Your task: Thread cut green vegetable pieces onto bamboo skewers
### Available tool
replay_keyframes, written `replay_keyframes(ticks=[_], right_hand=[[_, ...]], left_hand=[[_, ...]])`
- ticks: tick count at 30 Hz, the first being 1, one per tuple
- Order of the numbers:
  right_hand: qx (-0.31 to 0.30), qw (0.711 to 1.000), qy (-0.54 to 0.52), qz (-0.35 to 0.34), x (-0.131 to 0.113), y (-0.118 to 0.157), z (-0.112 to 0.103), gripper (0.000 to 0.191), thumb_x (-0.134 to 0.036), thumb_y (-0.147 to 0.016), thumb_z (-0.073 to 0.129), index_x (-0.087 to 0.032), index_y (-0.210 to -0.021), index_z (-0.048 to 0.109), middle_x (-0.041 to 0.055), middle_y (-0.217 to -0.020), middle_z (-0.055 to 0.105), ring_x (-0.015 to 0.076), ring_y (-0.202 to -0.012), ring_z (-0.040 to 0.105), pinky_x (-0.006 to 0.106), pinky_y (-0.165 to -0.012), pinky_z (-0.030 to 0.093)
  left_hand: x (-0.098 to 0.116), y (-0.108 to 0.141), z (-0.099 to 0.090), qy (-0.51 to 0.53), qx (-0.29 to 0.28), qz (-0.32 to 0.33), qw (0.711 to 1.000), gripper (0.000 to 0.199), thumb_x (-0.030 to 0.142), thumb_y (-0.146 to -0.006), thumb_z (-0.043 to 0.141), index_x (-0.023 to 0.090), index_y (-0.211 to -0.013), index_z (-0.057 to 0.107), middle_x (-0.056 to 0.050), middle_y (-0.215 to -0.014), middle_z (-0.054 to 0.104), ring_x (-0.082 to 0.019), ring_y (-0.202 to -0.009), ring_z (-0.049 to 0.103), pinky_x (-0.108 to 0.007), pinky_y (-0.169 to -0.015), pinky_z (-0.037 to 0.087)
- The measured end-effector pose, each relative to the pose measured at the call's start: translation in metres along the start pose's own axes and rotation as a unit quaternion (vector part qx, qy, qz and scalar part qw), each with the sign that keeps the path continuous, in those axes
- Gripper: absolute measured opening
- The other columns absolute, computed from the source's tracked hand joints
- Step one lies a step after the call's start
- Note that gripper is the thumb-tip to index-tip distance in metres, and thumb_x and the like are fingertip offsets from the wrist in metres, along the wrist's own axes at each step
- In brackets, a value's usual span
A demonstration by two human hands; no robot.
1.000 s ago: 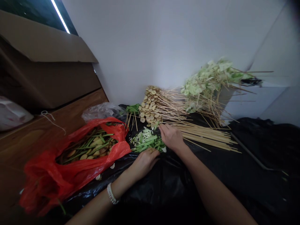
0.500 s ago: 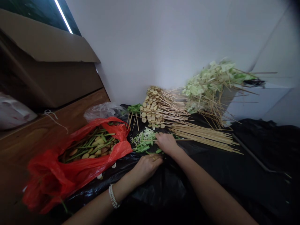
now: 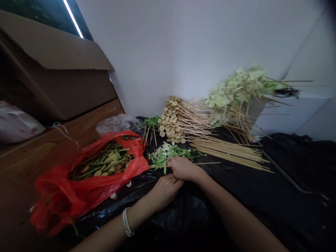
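The right hand (image 3: 183,168) has its fingers drawn together on 1 bamboo skewer (image 3: 208,163), whose shaft runs out to the right, low over the black plastic sheet (image 3: 147,179). At that hand's fingertips a short green stem piece (image 3: 165,167) sits crosswise to the skewer's line; whether it is threaded on the skewer or only pinched beside it, I cannot tell. The left hand (image 3: 166,187) lies just below, knuckles up and fingers curled, partly covered by the right; I cannot tell whether its fingers are clamped on anything.

The skewer's point is hidden among the fingers, and that looks like the main hazard: with the 2 hands crowded together, a push that slips off a smooth stem could jab a left finger. A stem pierced off-centre could split and drop. The pile of cut green stems (image 3: 181,152) lies just beyond the right hand, beside chopped white pieces (image 3: 163,149), so a careless sweep could scatter both across the slick sheet. The skewer's free end also points towards the bundle of loose skewers (image 3: 231,154); a wide swing of the wrist could knock some of those out of line.
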State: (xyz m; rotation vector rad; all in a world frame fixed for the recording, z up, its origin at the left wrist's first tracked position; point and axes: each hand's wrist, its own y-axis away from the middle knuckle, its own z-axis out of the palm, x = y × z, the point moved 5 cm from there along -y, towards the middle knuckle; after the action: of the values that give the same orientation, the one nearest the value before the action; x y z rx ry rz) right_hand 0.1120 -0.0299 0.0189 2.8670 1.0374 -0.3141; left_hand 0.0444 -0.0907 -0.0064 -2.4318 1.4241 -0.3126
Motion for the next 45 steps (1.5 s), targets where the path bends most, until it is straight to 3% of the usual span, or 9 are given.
replay_keyframes(ticks=[3, 7, 12, 18, 22, 29, 34, 41, 45], right_hand=[[0.036, 0.996, 0.030, 0.076, 0.013, 0.002, -0.003, 0.034, -0.005, -0.079, 0.041, -0.015, -0.101, 0.065, 0.0112, -0.106, 0.064, 0.0186, -0.098, 0.059, 0.027, -0.081, 0.042], [0.055, 0.993, 0.039, 0.093, 0.019, 0.006, -0.007, 0.034, -0.004, -0.078, 0.041, -0.016, -0.102, 0.063, 0.0097, -0.106, 0.063, 0.0183, -0.098, 0.058, 0.026, -0.083, 0.042], [0.069, 0.990, 0.069, 0.102, 0.018, 0.007, -0.011, 0.030, -0.007, -0.081, 0.042, -0.016, -0.103, 0.061, 0.0100, -0.105, 0.064, 0.0198, -0.099, 0.058, 0.027, -0.082, 0.043], [0.087, 0.983, 0.095, 0.130, 0.027, 0.009, -0.020, 0.027, -0.009, -0.084, 0.043, -0.017, -0.104, 0.060, 0.0101, -0.103, 0.065, 0.0196, -0.095, 0.059, 0.026, -0.077, 0.043], [0.112, 0.975, 0.119, 0.149, 0.034, 0.013, -0.027, 0.026, -0.010, -0.086, 0.041, -0.017, -0.104, 0.059, 0.0104, -0.102, 0.065, 0.0200, -0.093, 0.060, 0.025, -0.074, 0.043], [0.105, 0.972, 0.125, 0.169, 0.042, 0.015, -0.031, 0.029, -0.011, -0.087, 0.040, -0.017, -0.109, 0.057, 0.0114, -0.106, 0.064, 0.0206, -0.093, 0.061, 0.027, -0.077, 0.043], [0.114, 0.966, 0.121, 0.197, 0.052, 0.018, -0.036, 0.030, -0.012, -0.087, 0.039, -0.017, -0.112, 0.056, 0.0128, -0.110, 0.062, 0.0211, -0.094, 0.061, 0.028, -0.076, 0.043], [0.123, 0.950, 0.097, 0.268, 0.072, 0.027, -0.040, 0.036, -0.010, -0.087, 0.037, -0.020, -0.117, 0.054, 0.0108, -0.108, 0.065, 0.0211, -0.096, 0.062, 0.028, -0.074, 0.042], [0.123, 0.941, 0.082, 0.304, 0.080, 0.031, -0.038, 0.027, -0.015, -0.089, 0.039, -0.020, -0.106, 0.059, 0.0101, -0.100, 0.068, 0.0223, -0.091, 0.063, 0.029, -0.072, 0.041]], left_hand=[[0.002, -0.002, -0.004, 0.015, -0.023, -0.012, 1.000, 0.020, 0.015, -0.092, 0.041, 0.015, -0.094, 0.061, -0.008, -0.086, 0.066, -0.018, -0.082, 0.063, -0.030, -0.076, 0.052], [-0.002, -0.001, -0.023, 0.055, -0.019, -0.025, 0.998, 0.028, 0.036, -0.088, 0.053, 0.017, -0.108, 0.058, -0.009, -0.101, 0.066, -0.021, -0.096, 0.060, -0.035, -0.086, 0.049], [-0.055, 0.011, -0.051, -0.032, 0.043, -0.203, 0.978, 0.021, 0.031, -0.092, 0.047, 0.017, -0.089, 0.062, -0.008, -0.082, 0.065, -0.021, -0.083, 0.060, -0.032, -0.074, 0.048], [-0.090, 0.013, -0.050, -0.132, -0.099, -0.269, 0.949, 0.021, 0.037, -0.078, 0.063, 0.016, -0.081, 0.062, -0.010, -0.073, 0.064, -0.029, -0.083, 0.061, -0.037, -0.072, 0.049], [-0.089, 0.005, -0.046, -0.129, -0.130, -0.277, 0.943, 0.006, 0.018, -0.079, 0.056, 0.016, -0.080, 0.062, -0.011, -0.077, 0.065, -0.027, -0.087, 0.062, -0.037, -0.076, 0.049], [-0.097, -0.006, -0.044, -0.115, -0.188, -0.270, 0.937, 0.019, 0.009, -0.070, 0.055, 0.016, -0.085, 0.062, -0.012, -0.088, 0.067, -0.025, -0.086, 0.063, -0.034, -0.073, 0.048], [-0.103, -0.028, -0.043, -0.015, -0.136, -0.285, 0.949, 0.023, 0.011, -0.074, 0.055, 0.021, -0.092, 0.064, -0.006, -0.090, 0.067, -0.021, -0.082, 0.064, -0.028, -0.068, 0.046], [-0.109, -0.047, -0.031, 0.060, 0.100, -0.290, 0.950, 0.016, 0.023, -0.085, 0.054, 0.019, -0.096, 0.064, -0.005, -0.090, 0.065, -0.017, -0.081, 0.061, -0.027, -0.075, 0.046], [-0.107, -0.039, -0.024, 0.102, 0.140, -0.264, 0.949, 0.016, 0.023, -0.089, 0.049, 0.017, -0.088, 0.064, -0.004, -0.084, 0.064, -0.016, -0.079, 0.060, -0.026, -0.073, 0.045]])
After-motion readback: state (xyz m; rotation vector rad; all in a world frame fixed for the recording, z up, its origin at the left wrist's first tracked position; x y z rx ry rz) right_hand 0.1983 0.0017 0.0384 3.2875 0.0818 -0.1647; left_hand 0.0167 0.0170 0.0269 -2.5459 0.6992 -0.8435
